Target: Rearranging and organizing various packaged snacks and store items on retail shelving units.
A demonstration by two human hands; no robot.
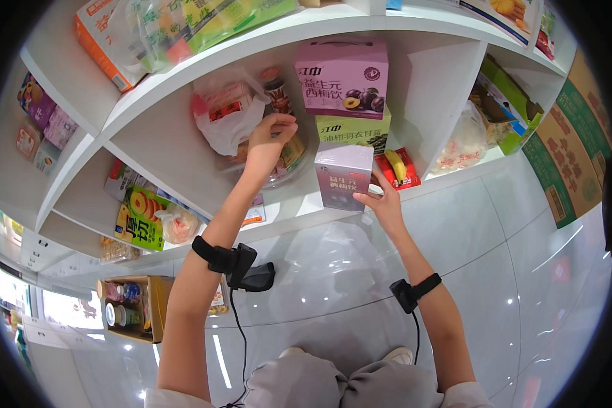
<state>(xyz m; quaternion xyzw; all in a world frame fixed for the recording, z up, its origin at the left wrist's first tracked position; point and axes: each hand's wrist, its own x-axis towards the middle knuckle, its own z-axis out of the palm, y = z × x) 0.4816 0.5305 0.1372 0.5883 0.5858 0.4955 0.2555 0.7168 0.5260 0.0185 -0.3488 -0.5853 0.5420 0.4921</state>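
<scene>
My right hand [387, 201] grips a small shrink-wrapped purple box [343, 178] at its right side, thumb on the front and fingers along the side. The box stands upright at the shelf's front edge. Behind it is a green carton [354, 130], with a large purple carton [341, 81] printed with plums above. My left hand [270, 140] reaches into the same compartment with bent fingers and holds nothing. Just beyond its fingertips stands a jar with a reddish lid [275, 89]. A white plastic bag [229, 115] with a red-and-white pack lies to its left. Under my left hand is a clear plastic tub [293, 155] of packaged snacks.
A red snack packet with a banana picture [400, 168] lies right of the box. White dividers [459, 97] bound the compartment. Large cardboard cartons [566, 153] stand on the right. An open cardboard box of jars [132, 308] sits on the tiled floor. Cables hang from both wrist straps.
</scene>
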